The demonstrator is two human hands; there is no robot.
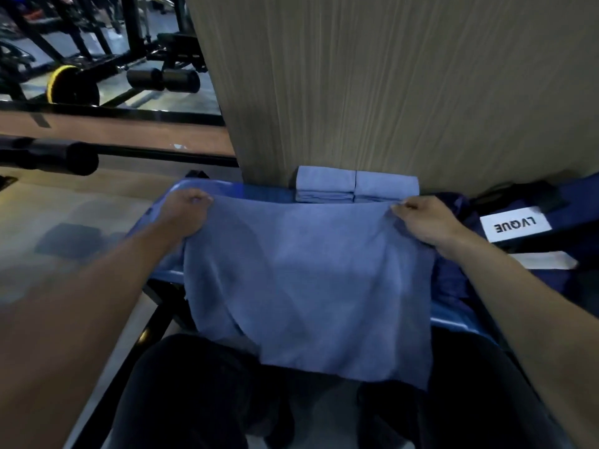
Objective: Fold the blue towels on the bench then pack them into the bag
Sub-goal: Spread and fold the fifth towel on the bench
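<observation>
Against a wood-panelled wall (389, 85), a blue bench (252, 189) is seen. Over the bench an open blue towel (308, 286) is held up, its top corners pinched by the left hand (186, 210) and right hand (423, 218). Two folded towels (356, 184) are stacked behind it; a dark bag (531, 228) lies right of it.

I hold the open towel (308, 286) spread across the worktop (259, 189) in front of me, my left grip (184, 212) on its far left corner and my right grip (421, 218) on its far right corner. Its near edge hangs over my knees. Behind it, two folded towels (356, 184) sit side by side on the worktop, touching the panel wall (389, 76). The bag (518, 228) lies to my right, beside the towel. Gym machines (97, 59) stand far off to the left.
</observation>
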